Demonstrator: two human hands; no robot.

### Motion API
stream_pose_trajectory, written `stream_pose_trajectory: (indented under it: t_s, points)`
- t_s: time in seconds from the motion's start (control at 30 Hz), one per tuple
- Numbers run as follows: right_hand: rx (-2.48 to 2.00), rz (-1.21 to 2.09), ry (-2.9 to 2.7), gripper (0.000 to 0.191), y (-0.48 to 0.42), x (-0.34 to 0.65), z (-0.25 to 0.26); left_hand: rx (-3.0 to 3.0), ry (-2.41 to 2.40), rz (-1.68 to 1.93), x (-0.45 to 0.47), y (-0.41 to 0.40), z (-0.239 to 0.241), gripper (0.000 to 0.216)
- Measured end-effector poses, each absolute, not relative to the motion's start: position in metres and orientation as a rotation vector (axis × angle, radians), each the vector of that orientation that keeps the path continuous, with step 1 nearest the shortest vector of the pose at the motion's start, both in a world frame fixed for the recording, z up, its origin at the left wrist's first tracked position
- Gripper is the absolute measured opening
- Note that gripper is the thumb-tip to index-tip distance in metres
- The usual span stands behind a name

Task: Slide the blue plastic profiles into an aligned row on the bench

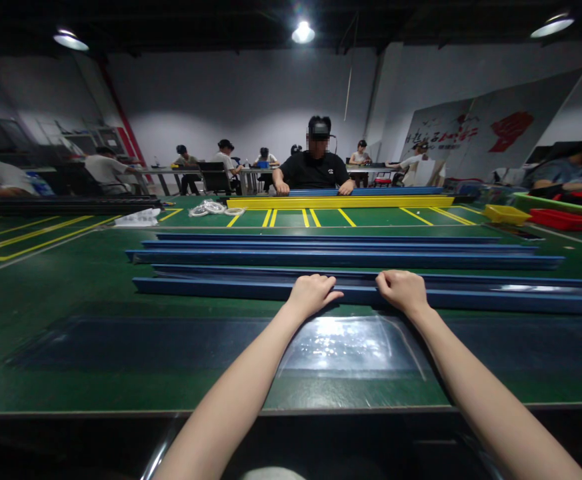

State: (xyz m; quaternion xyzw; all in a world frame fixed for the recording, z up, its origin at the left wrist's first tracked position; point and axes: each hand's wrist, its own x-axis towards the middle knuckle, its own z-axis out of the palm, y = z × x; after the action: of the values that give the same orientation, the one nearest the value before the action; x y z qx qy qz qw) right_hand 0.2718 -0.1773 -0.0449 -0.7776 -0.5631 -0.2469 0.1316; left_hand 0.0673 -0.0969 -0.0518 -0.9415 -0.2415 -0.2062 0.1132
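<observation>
A long blue channel strip [211, 287] lies across the green table in front of me, its right end running out of view. My left hand [314, 293] is closed on it near the middle, fingers curled over and thumb pointing right. A short way to the right, my right hand [403, 290] is closed on the same strip with its fingers folded down; the fingertips are hidden. On the near side lies a flat, clear plastic sheet [341, 343], shiny under the light, partly covered by my forearms.
Several more blue channel strips [345, 257] lie just beyond. Farther back are a yellow channel strip [341, 202], coiled white cable [208, 208], paper [135, 218], a yellow bin [505, 214] and a red bin [563, 219]. A co-worker [315, 163] sits opposite, hands on another blue strip.
</observation>
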Motion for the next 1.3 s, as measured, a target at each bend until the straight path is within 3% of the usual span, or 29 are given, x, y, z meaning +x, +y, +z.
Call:
stream_pose_trajectory:
  t_s: [0.43, 0.77, 1.3]
  points:
    - [-2.128, -0.782, -1.856, 0.046, -0.176, 0.263, -0.044, -2.725, -0.629, -0.671, 0.069, -0.094, -0.058, 0.036]
    - [-2.089, -0.519, -2.111, 0.047, -0.172, 0.246, -0.04, -2.76, -0.71, -0.64, 0.068, -0.097, -0.053, 0.038]
    - [-2.118, -0.444, -2.109, 0.047, -0.173, 0.245, -0.037, -2.793, -1.021, -0.5, 0.067, -0.098, -0.044, 0.059]
